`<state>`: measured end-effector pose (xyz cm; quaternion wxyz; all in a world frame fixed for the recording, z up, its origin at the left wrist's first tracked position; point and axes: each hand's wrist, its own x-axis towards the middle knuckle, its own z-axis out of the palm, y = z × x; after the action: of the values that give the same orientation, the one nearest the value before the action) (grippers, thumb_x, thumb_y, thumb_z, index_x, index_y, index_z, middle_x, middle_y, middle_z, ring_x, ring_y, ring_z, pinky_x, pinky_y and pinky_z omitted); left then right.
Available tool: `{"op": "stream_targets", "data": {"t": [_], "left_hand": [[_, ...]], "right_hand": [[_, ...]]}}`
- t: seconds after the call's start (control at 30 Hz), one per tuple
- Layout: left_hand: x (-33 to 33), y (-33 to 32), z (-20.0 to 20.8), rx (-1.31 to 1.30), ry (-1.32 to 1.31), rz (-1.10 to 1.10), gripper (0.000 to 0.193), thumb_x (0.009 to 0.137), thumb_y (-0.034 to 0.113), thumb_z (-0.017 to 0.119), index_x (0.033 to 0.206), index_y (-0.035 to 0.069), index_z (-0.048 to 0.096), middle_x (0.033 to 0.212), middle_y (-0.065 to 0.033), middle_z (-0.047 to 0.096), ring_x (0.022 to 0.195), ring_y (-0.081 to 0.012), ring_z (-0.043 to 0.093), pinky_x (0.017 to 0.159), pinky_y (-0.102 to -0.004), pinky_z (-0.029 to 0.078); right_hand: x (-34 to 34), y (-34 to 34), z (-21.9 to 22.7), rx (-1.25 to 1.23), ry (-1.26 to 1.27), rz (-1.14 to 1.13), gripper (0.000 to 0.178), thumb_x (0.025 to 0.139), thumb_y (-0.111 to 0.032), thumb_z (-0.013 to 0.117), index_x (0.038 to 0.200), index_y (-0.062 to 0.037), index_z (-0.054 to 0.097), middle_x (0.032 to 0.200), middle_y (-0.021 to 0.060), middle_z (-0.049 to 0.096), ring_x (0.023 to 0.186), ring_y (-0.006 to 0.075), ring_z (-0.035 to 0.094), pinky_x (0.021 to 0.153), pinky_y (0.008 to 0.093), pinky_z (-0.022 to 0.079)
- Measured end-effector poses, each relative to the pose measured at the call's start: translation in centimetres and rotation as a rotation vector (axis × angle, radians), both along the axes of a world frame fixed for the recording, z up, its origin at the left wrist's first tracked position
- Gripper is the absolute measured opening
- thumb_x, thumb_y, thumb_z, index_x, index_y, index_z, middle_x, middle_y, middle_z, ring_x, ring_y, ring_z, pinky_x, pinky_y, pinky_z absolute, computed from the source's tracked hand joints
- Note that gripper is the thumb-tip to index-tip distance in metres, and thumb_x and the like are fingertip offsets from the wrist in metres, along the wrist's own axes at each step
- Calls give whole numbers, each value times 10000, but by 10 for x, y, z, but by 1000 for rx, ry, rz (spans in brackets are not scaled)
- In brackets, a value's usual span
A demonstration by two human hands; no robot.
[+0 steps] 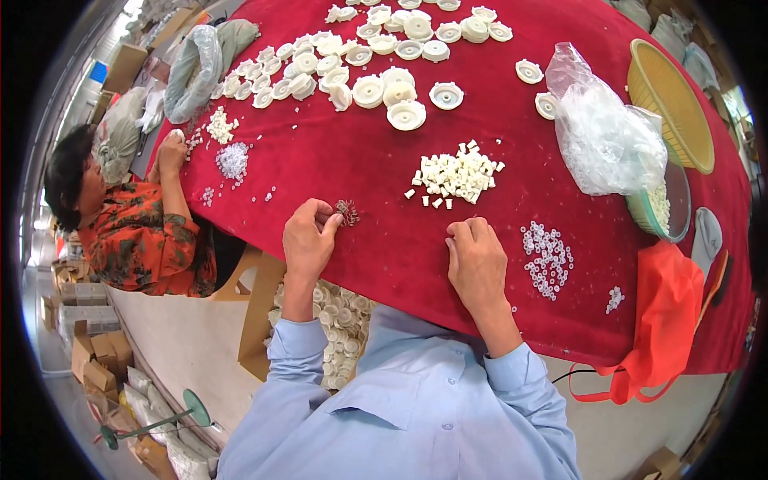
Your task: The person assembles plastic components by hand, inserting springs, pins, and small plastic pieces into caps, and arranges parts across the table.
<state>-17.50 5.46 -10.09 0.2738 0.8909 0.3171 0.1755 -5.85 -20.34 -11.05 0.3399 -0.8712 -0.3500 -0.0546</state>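
Note:
My left hand [308,238] is at the edge of a small heap of thin brownish metal bits [347,213], thumb and forefinger brought together beside it. Whatever those fingertips hold is too small to make out. My right hand [478,264] rests at the table's near side with its fingers curled and the thumb tip against them; anything between them is hidden. Just beyond it lies a pile of cream spool-shaped plastic pieces [458,174]. To its right are scattered small translucent rings [547,260].
White round plastic caps [368,91] cover the far side of the red cloth [320,152]. At right are a clear plastic bag [604,136], a yellow basket [672,104], a green bowl [680,208] and a red bag [668,304]. A co-worker [144,232] sits at left.

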Motion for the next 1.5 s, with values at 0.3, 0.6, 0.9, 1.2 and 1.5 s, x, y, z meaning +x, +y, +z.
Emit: {"op": "stream_targets", "data": {"t": [0.3,0.6,0.9,1.2,1.5], "left_hand": [[12,-9,-3,-151,-91,-129,199,875,-14,733,1071,6,705,884,-103,698,720,-175,682,648,-305,542],[13,-22,-3,-129,-286,-129,214,861,-46,738,1063,17,710,940,-101,682,756,-177,676,653,-298,547],[15,-34,-15,118,-283,-277,153,827,23,764,940,28,661,921,-143,665,864,-346,671,740,-420,543],[14,-86,11,-97,-421,-398,176,843,-36,724,989,21,644,926,-148,650,842,-352,676,709,-426,552],[19,-107,-1,-262,-452,-450,194,862,-73,719,1036,0,672,956,-133,691,842,-246,718,730,-344,585]], "right_hand": [[-5,-5,4,71,61,-3,153,876,-38,737,976,-33,621,985,137,597,880,326,649,748,431,554],[-8,-7,9,135,126,-7,163,884,-25,727,1018,-37,635,1004,139,601,878,338,678,718,439,573],[-11,-13,6,339,354,4,174,856,75,641,1007,-11,657,947,122,619,741,236,651,622,328,516],[-18,0,9,571,1066,46,165,1000,-24,609,1154,2,662,949,19,668,739,54,591,620,196,481],[-14,4,2,541,929,82,107,964,-19,688,1062,14,712,860,5,688,687,50,591,608,206,496]]}}
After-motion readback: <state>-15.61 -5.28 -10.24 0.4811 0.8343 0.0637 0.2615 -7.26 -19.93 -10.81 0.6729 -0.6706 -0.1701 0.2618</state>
